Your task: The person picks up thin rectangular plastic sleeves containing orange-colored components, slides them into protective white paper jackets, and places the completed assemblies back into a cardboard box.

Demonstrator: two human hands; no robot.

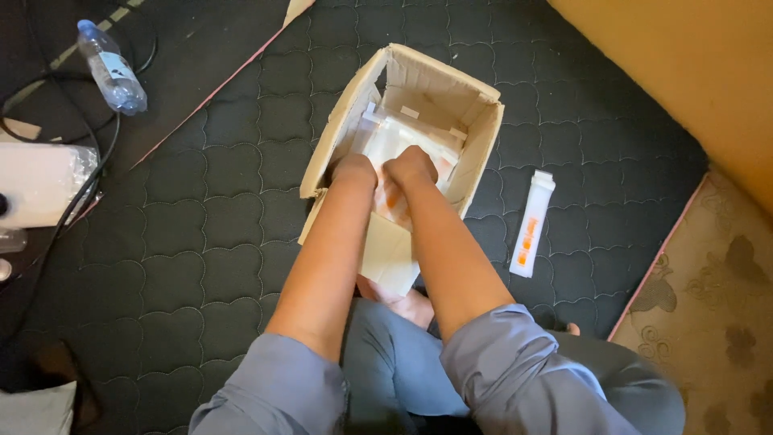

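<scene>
An open brown cardboard box (475,141) sits on a dark quilted mat, holding several clear-wrapped white packets (398,133). Both my hands reach down into it side by side. My left hand (354,171) is at the box's left inner wall, its fingers hidden among the packets. My right hand (411,167) presses into the packets at the middle, fingers also hidden below the wrist. One long white sachet with orange print (532,223) lies on the mat to the right of the box, apart from it.
A plastic water bottle (111,68) lies at upper left near black cables (60,217) and a white device (36,184). An orange wall (692,72) runs along the upper right; a patterned beige rug (708,314) borders the mat at right.
</scene>
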